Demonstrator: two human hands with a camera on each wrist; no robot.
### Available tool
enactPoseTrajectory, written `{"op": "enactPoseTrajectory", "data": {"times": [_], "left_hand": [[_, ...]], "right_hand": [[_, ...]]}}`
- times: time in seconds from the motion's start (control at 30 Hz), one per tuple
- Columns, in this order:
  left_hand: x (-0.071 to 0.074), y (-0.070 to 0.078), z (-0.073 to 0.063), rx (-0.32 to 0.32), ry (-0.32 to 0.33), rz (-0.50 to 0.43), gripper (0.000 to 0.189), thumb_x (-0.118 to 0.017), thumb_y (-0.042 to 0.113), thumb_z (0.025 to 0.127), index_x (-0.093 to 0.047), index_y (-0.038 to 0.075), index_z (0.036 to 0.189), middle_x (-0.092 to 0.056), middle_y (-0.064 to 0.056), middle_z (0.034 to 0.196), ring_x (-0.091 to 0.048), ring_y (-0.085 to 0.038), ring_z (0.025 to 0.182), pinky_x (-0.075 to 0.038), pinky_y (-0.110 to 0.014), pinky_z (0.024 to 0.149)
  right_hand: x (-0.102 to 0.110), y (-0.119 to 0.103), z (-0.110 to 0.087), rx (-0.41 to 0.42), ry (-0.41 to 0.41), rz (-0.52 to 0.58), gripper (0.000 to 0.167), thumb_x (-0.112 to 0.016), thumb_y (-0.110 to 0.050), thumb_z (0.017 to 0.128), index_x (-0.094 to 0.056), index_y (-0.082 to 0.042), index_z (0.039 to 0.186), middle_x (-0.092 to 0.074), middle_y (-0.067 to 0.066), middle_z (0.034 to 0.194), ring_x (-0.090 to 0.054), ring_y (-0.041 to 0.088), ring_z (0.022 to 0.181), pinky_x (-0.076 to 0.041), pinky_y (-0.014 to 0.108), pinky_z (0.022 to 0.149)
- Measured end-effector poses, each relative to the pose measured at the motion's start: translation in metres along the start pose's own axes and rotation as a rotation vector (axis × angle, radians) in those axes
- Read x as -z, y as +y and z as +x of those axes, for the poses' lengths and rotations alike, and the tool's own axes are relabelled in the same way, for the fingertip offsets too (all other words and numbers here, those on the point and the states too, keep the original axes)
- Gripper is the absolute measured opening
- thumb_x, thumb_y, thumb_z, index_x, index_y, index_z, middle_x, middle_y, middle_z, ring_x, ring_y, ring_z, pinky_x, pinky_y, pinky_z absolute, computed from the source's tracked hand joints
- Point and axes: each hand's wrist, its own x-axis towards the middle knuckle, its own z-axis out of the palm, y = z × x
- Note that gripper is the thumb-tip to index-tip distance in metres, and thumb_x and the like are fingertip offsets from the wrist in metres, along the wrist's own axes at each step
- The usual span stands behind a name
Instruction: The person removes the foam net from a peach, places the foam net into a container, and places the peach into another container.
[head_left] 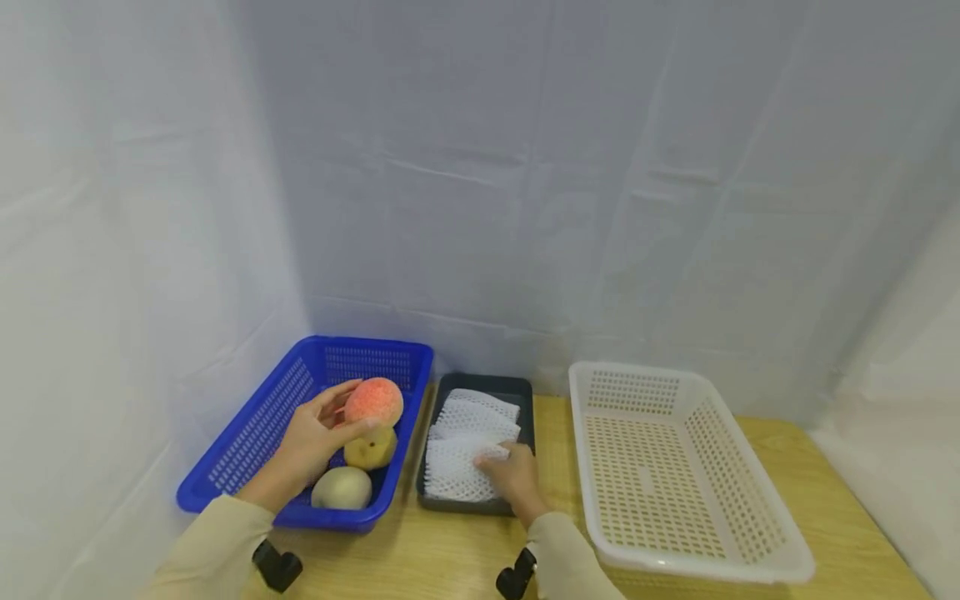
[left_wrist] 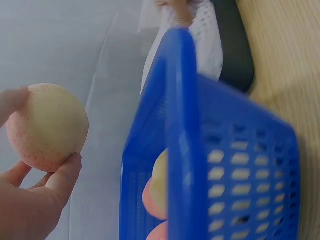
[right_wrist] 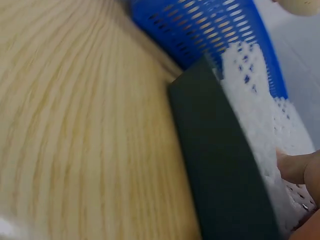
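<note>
Over the blue basket (head_left: 197, 493), my left hand (head_left: 311, 435) holds a pink-and-yellow peach (head_left: 375, 402) between thumb and fingers. The left wrist view shows the peach (left_wrist: 50, 127) raised beside the basket's rim. Below it in the basket are a yellow round fruit (head_left: 372, 450) and a pale yellowish one (head_left: 342, 488). My right hand (head_left: 516, 477) is at the dark tray (head_left: 491, 383), where its thumb and fingers pinch the near right part of a white foam fruit net (head_left: 453, 471). Several such nets lie overlapped in that tray. In the right wrist view, the thumb presses into the mesh.
A white plastic basket (head_left: 647, 558) with nothing inside stands right of the tray on the wooden table (head_left: 420, 562). White sheeting (head_left: 480, 208) hangs behind and along both sides. The blue basket's right wall stands close to the tray.
</note>
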Motion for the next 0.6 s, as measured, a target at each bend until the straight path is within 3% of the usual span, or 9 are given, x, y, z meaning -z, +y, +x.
{"op": "enactPoseTrajectory", "data": {"times": [0.13, 0.23, 0.4, 0.6], "left_hand": [[0.010, 0.002, 0.009, 0.018, 0.004, 0.010, 0.074, -0.073, 0.024, 0.086, -0.035, 0.008, 0.148, -0.040, -0.019, 0.147, -0.044, -0.034, 0.128, -0.048, -0.016, 0.086], [0.016, 0.005, 0.018, 0.044, 0.012, 0.055, 0.077, -0.072, 0.031, 0.086, -0.033, 0.009, 0.149, -0.038, -0.019, 0.148, -0.041, -0.035, 0.131, -0.047, -0.026, 0.096], [0.024, 0.008, 0.037, 0.076, 0.048, 0.092, 0.080, -0.070, 0.036, 0.088, -0.028, 0.011, 0.151, -0.032, -0.020, 0.151, -0.035, -0.038, 0.135, -0.036, -0.050, 0.108], [0.027, 0.009, 0.058, 0.085, 0.126, 0.097, 0.081, -0.067, 0.040, 0.089, -0.026, 0.010, 0.151, -0.029, -0.022, 0.152, -0.030, -0.037, 0.138, -0.034, -0.050, 0.109]], "right_hand": [[-0.006, 0.007, -0.001, 0.072, 0.056, -0.140, 0.042, -0.082, -0.016, 0.075, -0.068, 0.009, 0.105, -0.068, 0.024, 0.104, -0.065, 0.037, 0.094, -0.055, 0.047, 0.078], [-0.010, 0.010, -0.003, 0.116, 0.090, -0.210, 0.037, -0.083, -0.017, 0.074, -0.070, 0.005, 0.101, -0.069, 0.023, 0.100, -0.066, 0.037, 0.089, -0.056, 0.047, 0.073], [-0.016, 0.010, -0.003, 0.132, 0.108, -0.242, 0.033, -0.083, -0.016, 0.074, -0.071, 0.004, 0.098, -0.070, 0.021, 0.099, -0.066, 0.037, 0.090, -0.055, 0.051, 0.075], [-0.018, 0.009, -0.003, 0.142, 0.112, -0.257, 0.033, -0.083, -0.015, 0.074, -0.071, 0.004, 0.098, -0.070, 0.021, 0.099, -0.066, 0.037, 0.088, -0.056, 0.048, 0.071]]}}
